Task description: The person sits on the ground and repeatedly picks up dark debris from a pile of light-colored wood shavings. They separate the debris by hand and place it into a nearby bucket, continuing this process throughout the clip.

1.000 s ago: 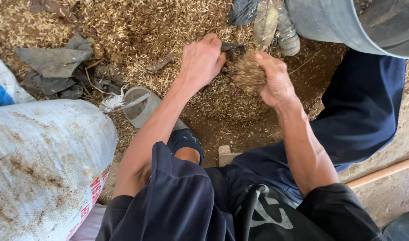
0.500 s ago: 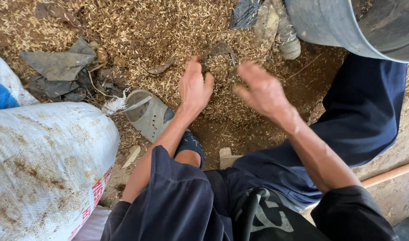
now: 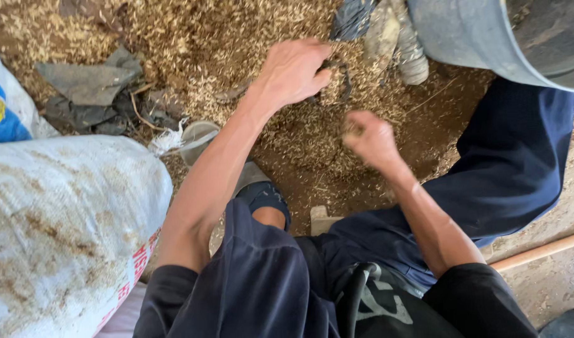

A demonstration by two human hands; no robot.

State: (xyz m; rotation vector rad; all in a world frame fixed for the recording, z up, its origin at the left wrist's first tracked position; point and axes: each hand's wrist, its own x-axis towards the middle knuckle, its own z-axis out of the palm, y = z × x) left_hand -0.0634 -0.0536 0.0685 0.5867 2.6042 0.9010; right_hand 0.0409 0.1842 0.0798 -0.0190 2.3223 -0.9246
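Observation:
A pile of pale husks covers the brown dirt in front of me. My left hand lies palm down on the pile with its fingers curled into the husks, beside a small dark object. What is under the fingers is hidden. My right hand hovers lower and to the right, closed in a loose fist with a pinch of husks showing at the thumb. My knees in dark blue trousers frame both arms.
A grey metal tub stands at the top right, with worn shoes beside it. A big white sack fills the left. Grey rags, a grey sandal, a small wooden block and an orange pipe lie around.
Both hands held one clump of husks a second ago, then let it go and spread apart. Now the left hand has reached forward onto the pile and the right has closed into a fist.

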